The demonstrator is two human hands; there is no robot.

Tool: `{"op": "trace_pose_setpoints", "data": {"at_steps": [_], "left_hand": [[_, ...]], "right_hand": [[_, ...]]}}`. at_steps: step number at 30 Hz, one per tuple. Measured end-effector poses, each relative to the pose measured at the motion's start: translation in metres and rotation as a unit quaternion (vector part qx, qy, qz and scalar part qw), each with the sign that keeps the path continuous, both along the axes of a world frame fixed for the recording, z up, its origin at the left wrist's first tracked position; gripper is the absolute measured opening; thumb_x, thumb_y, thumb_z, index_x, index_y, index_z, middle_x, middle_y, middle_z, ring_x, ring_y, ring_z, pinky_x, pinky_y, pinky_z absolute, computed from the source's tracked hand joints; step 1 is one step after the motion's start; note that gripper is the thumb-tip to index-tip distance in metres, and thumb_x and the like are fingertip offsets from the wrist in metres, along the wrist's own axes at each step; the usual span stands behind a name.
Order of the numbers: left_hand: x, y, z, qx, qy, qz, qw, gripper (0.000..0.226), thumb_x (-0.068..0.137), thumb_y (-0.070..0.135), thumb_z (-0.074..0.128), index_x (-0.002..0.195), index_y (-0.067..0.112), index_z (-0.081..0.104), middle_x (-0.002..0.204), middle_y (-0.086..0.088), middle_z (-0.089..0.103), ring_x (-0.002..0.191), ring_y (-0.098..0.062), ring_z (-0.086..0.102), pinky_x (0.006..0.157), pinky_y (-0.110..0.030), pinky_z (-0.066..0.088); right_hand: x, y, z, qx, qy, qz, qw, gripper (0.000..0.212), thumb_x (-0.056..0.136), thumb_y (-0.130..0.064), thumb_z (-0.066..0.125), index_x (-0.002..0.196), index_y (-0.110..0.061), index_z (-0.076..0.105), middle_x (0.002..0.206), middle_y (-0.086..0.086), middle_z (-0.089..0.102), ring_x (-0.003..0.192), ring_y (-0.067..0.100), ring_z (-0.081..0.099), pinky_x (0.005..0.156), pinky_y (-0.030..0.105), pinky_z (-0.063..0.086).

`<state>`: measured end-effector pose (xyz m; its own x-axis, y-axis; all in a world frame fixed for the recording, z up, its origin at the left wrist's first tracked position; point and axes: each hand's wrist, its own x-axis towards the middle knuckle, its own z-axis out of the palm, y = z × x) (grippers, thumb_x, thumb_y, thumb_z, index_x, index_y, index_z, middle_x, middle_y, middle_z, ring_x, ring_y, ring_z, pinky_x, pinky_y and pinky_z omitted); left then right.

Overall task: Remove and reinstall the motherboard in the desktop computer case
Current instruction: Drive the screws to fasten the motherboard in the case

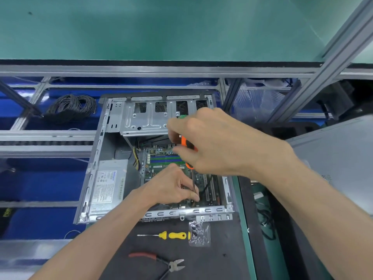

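The desktop computer case (96, 158) lies on its side on the counter (218, 255) with its open face up, and the motherboard (161, 156) sits flat inside it, right of the grey power supply (109, 184) and below the bare metal drive cage (145, 116). The right hand (212, 142) is curled round the orange and black handle of a screwdriver (184, 144), held upright over the board, its thin shaft running down to the board's near edge. The left hand (171, 188) reaches in from below, its fingers (193, 196) pinched together at the lower end of that shaft, right at the tip; whether they hold a screw there or only steady the shaft I cannot tell, the spot is too small and half covered. Blue and green memory slots show between the two hands. On the dark mat in front of the case lie a yellow-handled screwdriver (171, 235), a small clear bag of screws (198, 233) just beside its handle, and nearer still a pair of red-handled cutters (161, 261). Off to the left, beyond the case, a coil of black cable (72, 108) rests on the blue surface behind the aluminium frame rails.
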<state>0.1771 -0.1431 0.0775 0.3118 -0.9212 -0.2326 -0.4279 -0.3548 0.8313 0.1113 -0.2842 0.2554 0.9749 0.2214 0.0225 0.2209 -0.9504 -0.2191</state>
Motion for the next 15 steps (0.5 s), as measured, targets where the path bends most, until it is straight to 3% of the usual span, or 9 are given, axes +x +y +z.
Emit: {"op": "trace_pose_setpoints", "data": {"at_steps": [3,5,6,9,11,13,15], "left_hand": [[-0.003,0.002,-0.003,-0.001,0.008,0.012,1.000,0.019,0.076,0.031,0.084,0.084,0.046,0.075,0.082,0.021,0.075,0.080,-0.017,0.069,0.072,-0.032,0.051],[-0.003,0.002,-0.003,0.002,0.016,0.020,1.000,0.017,0.076,0.032,0.084,0.087,0.043,0.077,0.082,0.021,0.075,0.082,-0.016,0.069,0.072,-0.029,0.051],[-0.002,0.001,-0.002,0.009,0.020,0.022,1.000,0.013,0.076,0.031,0.084,0.085,0.039,0.078,0.083,0.022,0.075,0.083,-0.014,0.069,0.074,-0.028,0.051],[0.001,-0.002,-0.002,0.016,0.019,0.008,1.000,0.003,0.076,0.027,0.084,0.077,0.026,0.081,0.083,0.024,0.074,0.082,-0.006,0.071,0.076,-0.029,0.052],[0.002,-0.001,-0.002,0.026,0.024,0.009,0.999,0.004,0.076,0.028,0.084,0.078,0.028,0.081,0.083,0.026,0.074,0.083,-0.012,0.071,0.076,-0.033,0.051],[0.001,0.001,-0.003,0.030,0.039,0.014,0.999,0.008,0.076,0.030,0.085,0.080,0.034,0.079,0.083,0.027,0.073,0.083,-0.013,0.069,0.075,-0.032,0.051],[-0.001,0.002,-0.004,0.028,0.039,0.014,0.999,0.012,0.076,0.031,0.085,0.079,0.040,0.078,0.083,0.026,0.074,0.084,-0.015,0.068,0.073,-0.028,0.051]], "right_hand": [[-0.001,-0.006,0.005,0.090,0.079,0.043,0.992,0.028,0.078,-0.019,0.058,0.105,-0.027,0.059,0.087,-0.004,0.064,0.077,0.016,0.058,0.068,0.040,0.053],[-0.001,-0.003,0.004,0.099,0.073,0.046,0.991,0.024,0.078,-0.024,0.058,0.101,-0.027,0.059,0.083,-0.005,0.063,0.074,0.015,0.057,0.064,0.038,0.050],[0.001,-0.003,0.000,0.070,0.038,0.037,0.996,0.015,0.084,-0.033,0.058,0.097,-0.026,0.056,0.079,-0.005,0.060,0.072,0.019,0.055,0.060,0.037,0.046],[0.005,0.001,-0.004,-0.078,-0.064,-0.031,0.994,0.029,0.096,-0.057,0.047,0.093,-0.029,0.047,0.067,-0.005,0.034,0.068,0.030,0.039,0.059,0.036,0.030],[0.008,0.002,-0.003,-0.070,-0.061,0.000,0.996,0.021,0.096,-0.045,0.052,0.094,-0.026,0.045,0.067,-0.006,0.037,0.069,0.028,0.042,0.059,0.037,0.033],[0.007,-0.002,0.002,0.014,0.006,0.046,0.999,0.014,0.087,-0.025,0.059,0.099,-0.024,0.053,0.071,-0.009,0.050,0.069,0.017,0.047,0.062,0.036,0.039],[0.004,-0.004,0.006,0.072,0.073,0.062,0.993,0.030,0.077,-0.015,0.061,0.105,-0.025,0.057,0.075,-0.009,0.056,0.071,0.008,0.051,0.064,0.036,0.046]]}}
